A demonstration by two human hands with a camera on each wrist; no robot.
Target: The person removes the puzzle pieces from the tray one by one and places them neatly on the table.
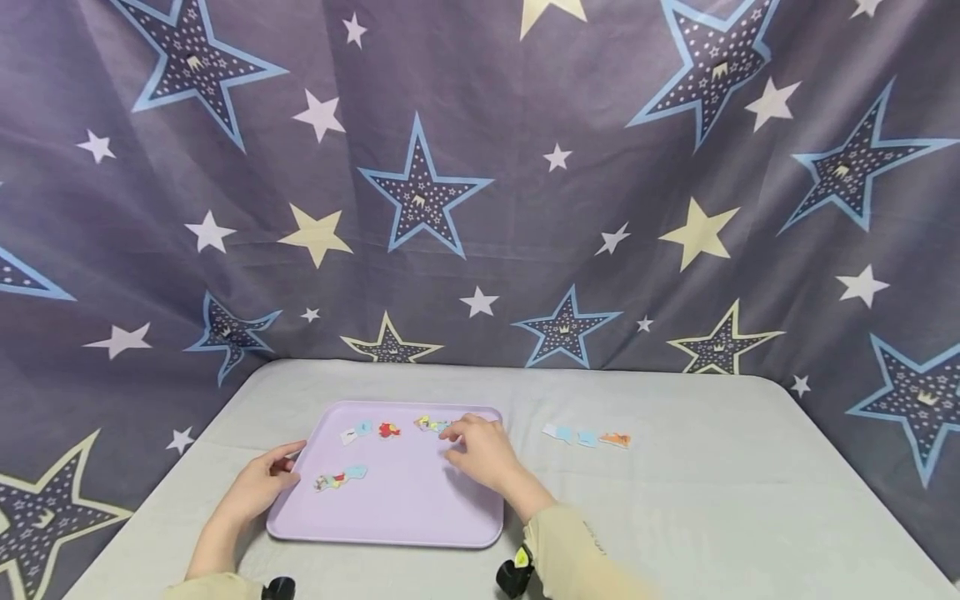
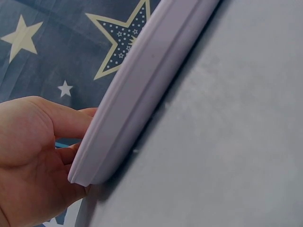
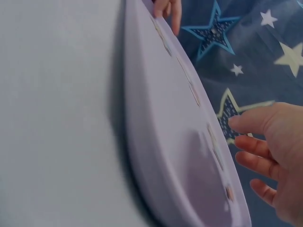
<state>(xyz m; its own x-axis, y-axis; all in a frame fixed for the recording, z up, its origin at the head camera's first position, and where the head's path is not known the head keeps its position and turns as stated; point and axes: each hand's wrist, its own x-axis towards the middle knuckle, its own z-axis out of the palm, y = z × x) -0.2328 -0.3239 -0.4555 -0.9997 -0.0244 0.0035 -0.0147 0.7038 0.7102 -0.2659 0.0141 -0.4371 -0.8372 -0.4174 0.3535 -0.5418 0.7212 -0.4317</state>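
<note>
Lilac and shallow, a tray (image 1: pixel 405 521) has its edge gripped by the left hand (image 1: pixel 259 479), the right hand (image 1: pixel 482 450) loosely open beside small colourful pieces (image 1: pixel 424 423).

beige sleeves (image 1: pixel 585 554), dark print (image 1: pixel 595 540), black wrist devices (image 1: pixel 512 578), yellow patch (image 1: pixel 522 557)

We see the tray (image 1: pixel 390 533) on the worktop (image 1: pixel 712 492), before the curtain (image 1: pixel 510 208). Back pieces (image 1: pixel 389 430) line its far side, front pieces (image 1: pixel 340 478) its left; outer pieces (image 1: pixel 587 438) lie rightward on the worktop. The left grip (image 1: pixel 257 487) is at its left rim, the right grip (image 1: pixel 482 452) over its right back.
</note>
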